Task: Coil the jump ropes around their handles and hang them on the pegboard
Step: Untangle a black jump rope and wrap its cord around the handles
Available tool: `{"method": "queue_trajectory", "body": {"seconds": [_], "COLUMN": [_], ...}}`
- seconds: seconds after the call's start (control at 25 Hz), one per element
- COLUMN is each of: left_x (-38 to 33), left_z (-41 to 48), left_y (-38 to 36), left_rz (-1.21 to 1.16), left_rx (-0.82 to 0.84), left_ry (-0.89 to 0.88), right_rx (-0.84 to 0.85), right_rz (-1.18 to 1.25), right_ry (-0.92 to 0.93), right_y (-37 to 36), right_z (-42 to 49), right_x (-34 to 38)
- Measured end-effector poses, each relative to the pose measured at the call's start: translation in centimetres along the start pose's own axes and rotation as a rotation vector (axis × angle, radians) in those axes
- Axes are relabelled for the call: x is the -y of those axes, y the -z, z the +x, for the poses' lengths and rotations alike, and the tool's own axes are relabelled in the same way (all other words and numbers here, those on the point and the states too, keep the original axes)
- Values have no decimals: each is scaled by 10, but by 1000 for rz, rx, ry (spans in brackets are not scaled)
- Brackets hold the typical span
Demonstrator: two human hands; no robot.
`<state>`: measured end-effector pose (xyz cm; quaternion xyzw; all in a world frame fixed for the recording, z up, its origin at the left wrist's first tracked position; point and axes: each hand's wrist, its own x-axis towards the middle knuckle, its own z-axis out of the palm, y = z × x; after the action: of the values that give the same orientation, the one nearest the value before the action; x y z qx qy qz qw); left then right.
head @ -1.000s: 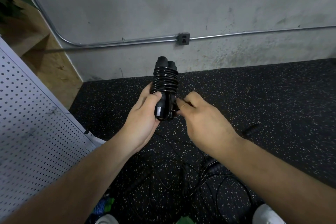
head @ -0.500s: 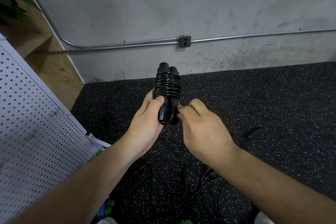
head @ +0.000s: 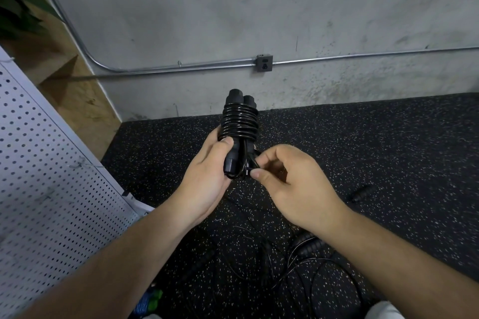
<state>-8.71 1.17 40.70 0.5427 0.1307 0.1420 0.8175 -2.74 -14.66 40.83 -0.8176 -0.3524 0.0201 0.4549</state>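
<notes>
Floor (head: 363, 150) is black with specks, far wall (head: 207, 8) gray. Your left hand (head: 207, 184) grips the coiled rope (head: 239, 122); your right hand (head: 293, 184) pinches its cord (head: 242, 167).

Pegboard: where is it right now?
In the head view the white pegboard runs along the left edge, to the left of the left hand gripping the coiled jump rope.

room right, clutter low and left
around the black coiled jump rope (head: 239, 122): white perforated pegboard panel (head: 51, 176) blocks 8 to 9 o'clock; grey concrete wall (head: 207, 8) closes 12; loose black jump ropes (head: 298, 261) tangle at 6; speckled black rubber floor (head: 388, 137) open at 2 to 3; stray black handle (head: 361, 193) at 4.
</notes>
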Motion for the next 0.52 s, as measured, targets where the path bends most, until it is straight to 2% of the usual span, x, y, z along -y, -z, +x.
{"method": "queue_trajectory", "body": {"seconds": [0.16, 0.28, 0.36, 0.52], "left_x": [-3, -3, -1, 2], "left_z": [0, 1, 1, 0], "left_y": [-3, -1, -1, -5], "left_rz": [-44, -58, -44, -74], "left_rx": [-2, -2, 4, 0], "left_ry": [15, 13, 15, 41], "right_rx": [-81, -54, -94, -148], "right_rz": [-318, -268, -231, -355], "right_ry": [308, 241, 231, 517], "right_y": [8, 18, 25, 17], "right_z": [3, 8, 12, 13], "right_x": [-2, -5, -9, -16]}}
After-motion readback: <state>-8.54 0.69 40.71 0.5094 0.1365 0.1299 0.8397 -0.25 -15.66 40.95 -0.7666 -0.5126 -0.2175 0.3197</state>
